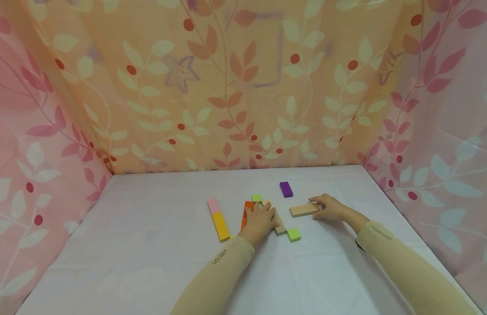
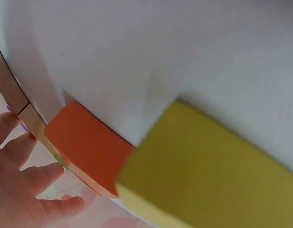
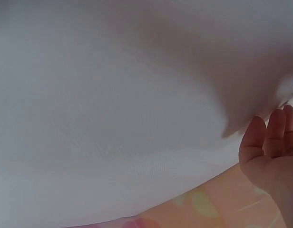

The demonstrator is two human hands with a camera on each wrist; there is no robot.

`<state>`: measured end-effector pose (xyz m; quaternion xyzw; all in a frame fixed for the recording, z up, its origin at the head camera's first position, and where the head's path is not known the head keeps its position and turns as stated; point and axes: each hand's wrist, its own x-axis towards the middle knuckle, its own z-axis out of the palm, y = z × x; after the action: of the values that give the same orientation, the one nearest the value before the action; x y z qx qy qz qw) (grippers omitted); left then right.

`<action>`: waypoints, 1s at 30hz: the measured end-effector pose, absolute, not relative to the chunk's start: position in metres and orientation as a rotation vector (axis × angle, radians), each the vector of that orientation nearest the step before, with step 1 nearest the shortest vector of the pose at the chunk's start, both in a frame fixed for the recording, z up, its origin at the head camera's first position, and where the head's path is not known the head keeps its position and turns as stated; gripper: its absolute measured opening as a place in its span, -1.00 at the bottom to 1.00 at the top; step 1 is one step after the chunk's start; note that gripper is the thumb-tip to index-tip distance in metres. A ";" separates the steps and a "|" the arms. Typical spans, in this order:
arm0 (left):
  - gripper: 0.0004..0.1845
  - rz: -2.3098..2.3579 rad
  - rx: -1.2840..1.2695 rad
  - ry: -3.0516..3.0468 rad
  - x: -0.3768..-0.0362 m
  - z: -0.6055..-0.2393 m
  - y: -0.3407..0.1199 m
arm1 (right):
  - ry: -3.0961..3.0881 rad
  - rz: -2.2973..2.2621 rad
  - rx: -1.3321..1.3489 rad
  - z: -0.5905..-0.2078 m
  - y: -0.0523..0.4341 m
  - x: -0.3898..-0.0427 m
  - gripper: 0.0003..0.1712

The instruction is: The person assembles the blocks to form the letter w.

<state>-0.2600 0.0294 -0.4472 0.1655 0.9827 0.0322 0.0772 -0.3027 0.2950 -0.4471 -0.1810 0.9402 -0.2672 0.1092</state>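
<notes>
My right hand (image 1: 331, 207) pinches the right end of a plain wooden block (image 1: 300, 211), which lies right of the other blocks. In the right wrist view the fingers (image 3: 276, 135) bend at the edge, and the block is hidden. My left hand (image 1: 261, 220) is over a slanting line of plain wooden blocks (image 1: 280, 229), fingers spread and fingertips at their side. Left of that hand stand orange blocks (image 1: 248, 205), partly covered by it. A yellow block (image 2: 213, 171) looms beside an orange block (image 2: 89, 147) in the left wrist view; the wrist hides most of it from the head.
A light green block (image 1: 293, 235) sits at the near end of the wooden line, another green block (image 1: 256, 197) at the far end. Behind lies a purple block (image 1: 286, 189). Pink (image 1: 213, 203) and amber (image 1: 220, 226) blocks line up at left. Patterned curtains (image 1: 235, 87) surround the white table.
</notes>
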 end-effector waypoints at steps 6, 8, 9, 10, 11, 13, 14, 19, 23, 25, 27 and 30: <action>-0.40 0.101 0.500 2.950 -0.260 -0.446 0.030 | 2.770 -0.806 -0.507 -0.447 0.297 -0.308 -0.51; -0.40 0.100 0.497 2.949 -0.260 -0.446 0.030 | 2.765 -0.811 -0.486 -0.445 0.298 -0.310 -0.55; -0.40 0.096 0.494 2.947 -0.260 -0.445 0.030 | 2.753 -0.817 -0.474 -0.444 0.298 -0.310 -0.56; -0.40 0.093 0.491 2.946 -0.260 -0.445 0.030 | 2.738 -0.836 -0.454 -0.442 0.299 -0.310 -0.57; -0.40 0.096 0.488 2.939 -0.260 -0.444 0.030 | 2.721 -0.854 -0.449 -0.441 0.300 -0.310 -0.57; -0.40 0.106 0.484 2.926 -0.259 -0.443 0.029 | 2.673 -0.931 -0.399 -0.438 0.301 -0.310 -0.57; -0.40 0.111 0.484 2.923 -0.259 -0.443 0.029 | 2.639 -0.993 -0.372 -0.436 0.301 -0.310 -0.56; -0.40 0.131 0.476 2.922 -0.259 -0.443 0.028 | 2.412 -1.370 -0.250 -0.429 0.302 -0.310 -0.39; -0.41 0.127 0.470 2.924 -0.259 -0.444 0.028 | 2.311 -1.530 -0.191 -0.425 0.300 -0.313 -0.38; -0.41 0.129 0.472 2.925 -0.259 -0.445 0.028 | 2.292 -1.561 -0.169 -0.425 0.297 -0.315 -0.43; -0.41 0.135 0.476 2.930 -0.259 -0.446 0.028 | 2.298 -1.551 -0.168 -0.425 0.293 -0.316 -0.47; -0.41 0.134 0.480 2.937 -0.259 -0.445 0.028 | 2.319 -1.505 -0.171 -0.429 0.286 -0.318 -0.49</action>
<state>-0.2587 0.0280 -0.4453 0.1607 0.9827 0.0447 0.0811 -0.3178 0.2862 -0.4293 -0.0608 0.8227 -0.5341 0.1849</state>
